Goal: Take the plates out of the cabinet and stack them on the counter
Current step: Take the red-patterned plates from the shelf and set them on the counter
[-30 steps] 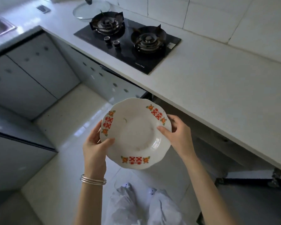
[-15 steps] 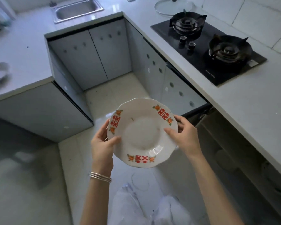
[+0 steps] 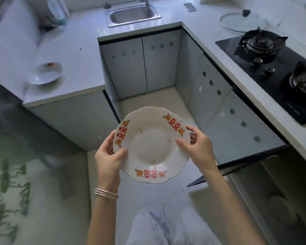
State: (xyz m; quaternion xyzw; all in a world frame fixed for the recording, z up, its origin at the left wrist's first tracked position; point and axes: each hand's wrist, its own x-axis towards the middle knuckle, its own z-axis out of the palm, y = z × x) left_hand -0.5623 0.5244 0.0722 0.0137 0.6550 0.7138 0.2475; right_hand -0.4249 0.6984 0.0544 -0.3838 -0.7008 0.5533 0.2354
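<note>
Plate (image 3: 151, 147) gripped by both hands, fingers (image 3: 111, 138) hidden behind rim

Plate (image 3: 151, 145) held between both hands, above floor (image 3: 145, 96). Second plate (image 3: 46, 73) on worktop (image 3: 74, 55) at left. Sink (image 3: 132, 15) behind. Stove (image 3: 276, 71) on right, lid (image 3: 242, 22) behind it.
</note>
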